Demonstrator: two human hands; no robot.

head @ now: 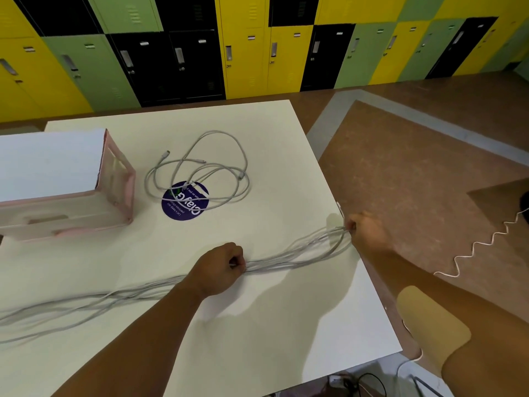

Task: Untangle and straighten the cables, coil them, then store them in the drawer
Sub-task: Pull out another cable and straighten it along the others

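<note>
Your left hand [221, 267] is closed in a fist around the bundle [292, 260] of grey cable strands near the middle of the table [257, 325]. Your right hand [365, 229] pinches the same strands at the table's right edge. Between the 2 hands the strands sag a little and fan apart. Behind your left hand they trail along the tabletop toward the left edge of the view.

The bundle looks light, soft and limp, with a smooth jacket that will probably slip through a loose fist. It won't hold a shape by itself, so take all the strands together, not 1 at a time. I can't make out any plug in the bundle.

A 2nd cable [200, 173] lies farther back in loose, crossing loops, partly over a purple sticker [183, 204], well apart from both hands.

The pink drawer unit [114, 181] stands at the table's left, near that 2nd cable. Its front looks closed. The side wall is translucent, but I can't tell what, if anything, is inside.
</note>
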